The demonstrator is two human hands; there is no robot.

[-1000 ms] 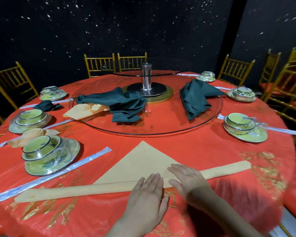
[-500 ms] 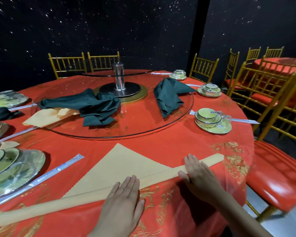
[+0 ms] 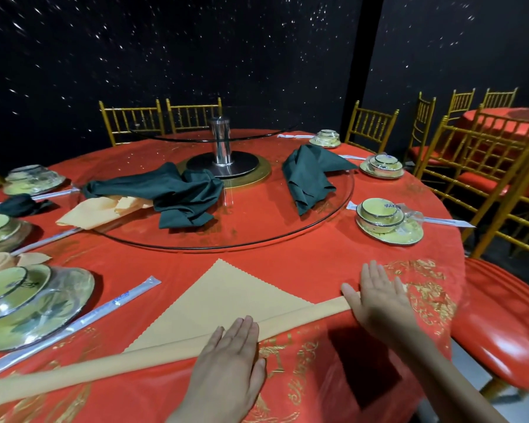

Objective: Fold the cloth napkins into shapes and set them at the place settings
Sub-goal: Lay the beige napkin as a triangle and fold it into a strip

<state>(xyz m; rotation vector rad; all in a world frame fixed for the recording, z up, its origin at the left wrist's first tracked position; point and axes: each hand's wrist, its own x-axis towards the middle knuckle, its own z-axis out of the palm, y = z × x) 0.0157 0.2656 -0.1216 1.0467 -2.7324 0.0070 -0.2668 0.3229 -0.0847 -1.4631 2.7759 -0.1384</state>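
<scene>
Tan napkin (image 3: 226, 296), rolled along its long edge with a triangle showing, lies under flat left hand (image 3: 228, 358) and right hand (image 3: 379, 300).

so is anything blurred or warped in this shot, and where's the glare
Head view: wide-angle bends the table edge and leans the gold chairs outward; wall specks streak into dashes at upper left, mild motion blur; glare on the red chair seat and wrapped dishes; hard shadow on the table near the front.

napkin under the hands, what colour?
Pale orange napkin with a scalloped edge; head view.
</scene>
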